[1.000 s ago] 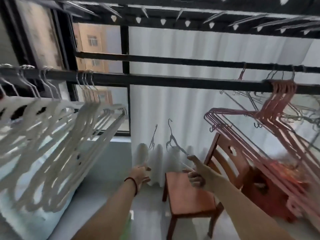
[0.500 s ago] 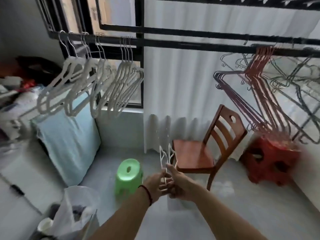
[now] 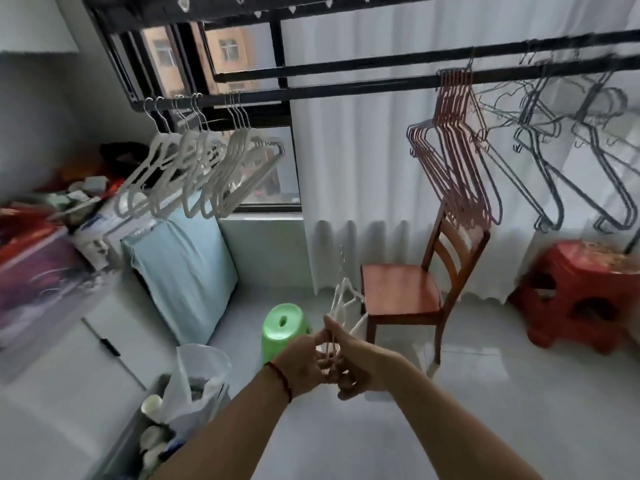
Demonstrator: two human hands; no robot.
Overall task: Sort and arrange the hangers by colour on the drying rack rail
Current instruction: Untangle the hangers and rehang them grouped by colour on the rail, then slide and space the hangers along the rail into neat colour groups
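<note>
Near, both arms reach forward and meet over the floor: the left hand [image 3: 304, 363] and the right hand [image 3: 360, 362] have their fingers curled round the lower ends of a few white hangers [image 3: 341, 303], which stick up and away from the fingers toward the wooden chair [image 3: 401, 296], right of a green stool [image 3: 282, 329]. Farther off, the black rail [image 3: 346, 88] carries a white hanger group [image 3: 201, 168] at left, pink hangers [image 3: 453, 147] right of centre and grey hangers [image 3: 554, 168] far right.
</note>
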